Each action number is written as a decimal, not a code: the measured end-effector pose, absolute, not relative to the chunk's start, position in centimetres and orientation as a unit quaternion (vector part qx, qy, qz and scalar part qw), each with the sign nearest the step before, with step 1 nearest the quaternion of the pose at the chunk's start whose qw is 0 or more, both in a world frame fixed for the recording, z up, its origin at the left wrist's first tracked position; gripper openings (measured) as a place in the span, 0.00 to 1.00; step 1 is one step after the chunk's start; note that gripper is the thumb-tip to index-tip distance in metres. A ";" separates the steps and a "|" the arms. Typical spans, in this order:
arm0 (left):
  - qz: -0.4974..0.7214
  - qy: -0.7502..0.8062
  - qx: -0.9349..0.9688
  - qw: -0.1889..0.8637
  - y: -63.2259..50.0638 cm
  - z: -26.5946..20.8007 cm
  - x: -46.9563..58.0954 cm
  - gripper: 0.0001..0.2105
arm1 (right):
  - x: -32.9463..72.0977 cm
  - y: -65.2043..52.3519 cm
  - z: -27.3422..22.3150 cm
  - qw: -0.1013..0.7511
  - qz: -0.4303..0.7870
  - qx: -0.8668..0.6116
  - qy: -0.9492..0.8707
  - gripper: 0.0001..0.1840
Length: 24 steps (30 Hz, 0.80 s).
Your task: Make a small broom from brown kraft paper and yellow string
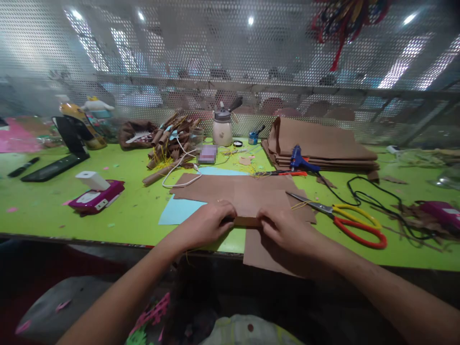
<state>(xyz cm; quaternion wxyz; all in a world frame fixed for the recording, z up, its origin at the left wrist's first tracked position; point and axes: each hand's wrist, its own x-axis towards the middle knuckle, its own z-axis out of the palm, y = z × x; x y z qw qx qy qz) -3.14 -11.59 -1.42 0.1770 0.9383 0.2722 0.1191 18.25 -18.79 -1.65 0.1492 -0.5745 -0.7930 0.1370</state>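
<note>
Brown paper (251, 199) lies in front of me near the table's front edge. Its near edge is turned up into a narrow fold. My left hand (215, 221) pinches the left end of this fold, fingers curled and closed. At the right end my right hand (283, 225) grips the same fold between thumb and fingers. Another brown piece (260, 251) hangs over the table edge below my right hand. Light blue paper (181, 211) shows from beneath at the left. Scissors (332, 211) with yellow and red handles lie open-bladed to the right.
A blue glue gun (300, 160) rests by a stack of folded brown paper (319, 139). Rolled brown paper pieces (167, 143) are heaped at back left. A purple power strip (97, 196) and a phone stand (59, 163) are left. A black cable (384, 194) loops at right.
</note>
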 end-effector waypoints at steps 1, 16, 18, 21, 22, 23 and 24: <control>0.118 0.267 0.940 0.175 -11.6 -1.4 -3.2 0.07 | 18.3 -18.6 -1.8 0.156 0.145 -0.573 -0.791 0.10; 0.134 0.261 0.947 0.133 -11.9 -2.4 -2.9 0.09 | 18.5 -16.0 -1.1 0.124 0.109 -0.488 -0.857 0.09; 0.127 0.270 0.946 0.126 -11.8 -2.4 -2.9 0.09 | 18.8 -15.6 -0.8 0.091 0.137 -0.499 -0.851 0.10; 0.120 0.279 0.945 0.118 -11.7 -2.4 -2.9 0.09 | 19.1 -15.1 -0.7 0.044 0.147 -0.513 -0.845 0.13; 0.119 0.282 0.945 0.117 -11.7 -2.3 -2.8 0.09 | 19.1 -15.0 -0.8 0.037 0.148 -0.514 -0.844 0.14; 0.118 0.285 0.944 0.116 -11.7 -2.3 -2.8 0.09 | 19.2 -14.9 -0.9 0.035 0.151 -0.513 -0.844 0.14; 0.118 0.289 0.943 0.116 -11.7 -2.3 -2.8 0.09 | 19.2 -14.9 -1.1 0.036 0.152 -0.513 -0.844 0.14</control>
